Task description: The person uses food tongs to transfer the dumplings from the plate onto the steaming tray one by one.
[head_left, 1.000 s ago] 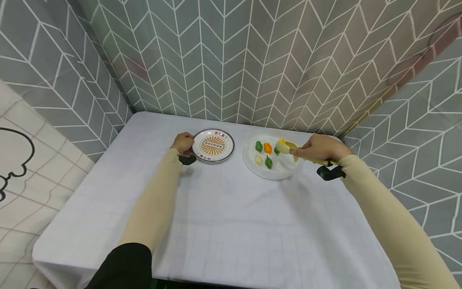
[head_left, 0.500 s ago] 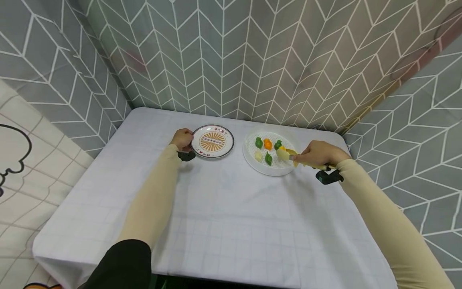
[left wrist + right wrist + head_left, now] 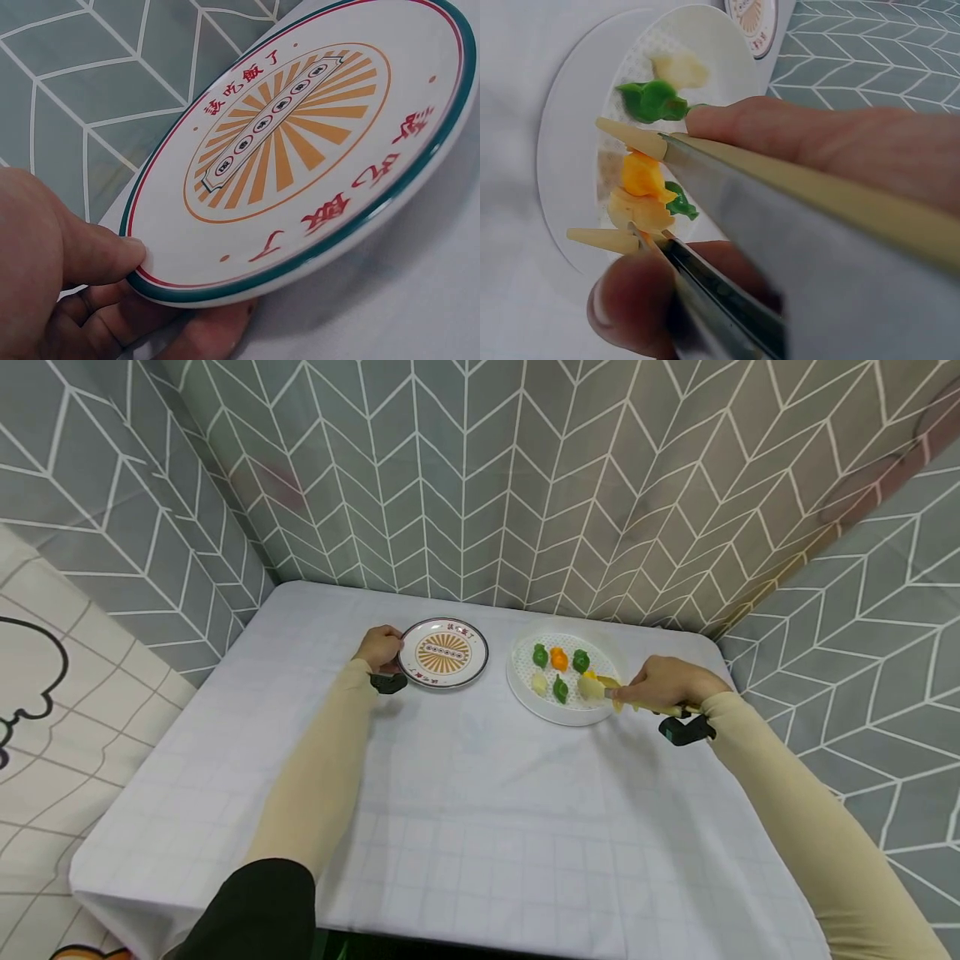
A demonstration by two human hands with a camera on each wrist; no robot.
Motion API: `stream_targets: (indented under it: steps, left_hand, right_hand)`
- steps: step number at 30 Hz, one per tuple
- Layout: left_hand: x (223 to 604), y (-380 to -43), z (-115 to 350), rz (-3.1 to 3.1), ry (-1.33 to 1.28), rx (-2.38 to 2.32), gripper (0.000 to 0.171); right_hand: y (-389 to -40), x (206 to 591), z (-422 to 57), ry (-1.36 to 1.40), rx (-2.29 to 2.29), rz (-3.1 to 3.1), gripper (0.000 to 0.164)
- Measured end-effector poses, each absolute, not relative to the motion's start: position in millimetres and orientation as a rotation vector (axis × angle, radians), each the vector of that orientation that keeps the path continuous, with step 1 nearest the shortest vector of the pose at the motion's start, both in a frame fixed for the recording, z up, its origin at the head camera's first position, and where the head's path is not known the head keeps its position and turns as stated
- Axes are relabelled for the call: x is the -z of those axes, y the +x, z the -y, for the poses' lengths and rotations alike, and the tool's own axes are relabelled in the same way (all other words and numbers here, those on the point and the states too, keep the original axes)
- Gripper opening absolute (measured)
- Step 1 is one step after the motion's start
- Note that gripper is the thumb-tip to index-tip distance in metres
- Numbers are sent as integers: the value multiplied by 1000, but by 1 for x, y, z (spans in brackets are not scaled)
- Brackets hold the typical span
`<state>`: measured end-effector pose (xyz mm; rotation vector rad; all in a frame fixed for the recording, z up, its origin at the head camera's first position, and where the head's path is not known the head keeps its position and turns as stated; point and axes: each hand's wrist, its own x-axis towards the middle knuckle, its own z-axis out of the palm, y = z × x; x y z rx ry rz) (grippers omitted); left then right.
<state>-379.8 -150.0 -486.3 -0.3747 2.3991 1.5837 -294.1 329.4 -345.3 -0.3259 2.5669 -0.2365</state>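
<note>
My left hand (image 3: 378, 649) grips the left rim of a white plate (image 3: 442, 653) with a sunburst print and red characters. In the left wrist view the thumb lies on top of the plate's rim and the other fingers are underneath. My right hand (image 3: 670, 682) holds tongs (image 3: 727, 217) with pale yellow tips over a round white perforated tray (image 3: 568, 718). In the right wrist view the tips stand apart, either side of a yellow-orange pepper (image 3: 642, 176) and a pale yellow piece (image 3: 639, 211). Whether they touch these is unclear.
Also in the tray are small green peppers (image 3: 560, 690), an orange pepper (image 3: 558, 660) and a pale one (image 3: 539, 683). A white cloth covers the table (image 3: 465, 827). A patterned grey curtain (image 3: 495, 493) hangs behind it and along the sides.
My right hand and the tongs have moved toward the table's front, and the green pepper at the tray's back right has come into full view. The left hand keeps its hold on the plate.
</note>
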Motion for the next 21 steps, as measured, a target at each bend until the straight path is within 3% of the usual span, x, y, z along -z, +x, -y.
stream_targets:
  steps: [21]
  left_hand:
    - [481,-374,150,-2368,-364,-1650,38]
  right_hand:
    - [-298,346,-320,-315,155,-2530,61]
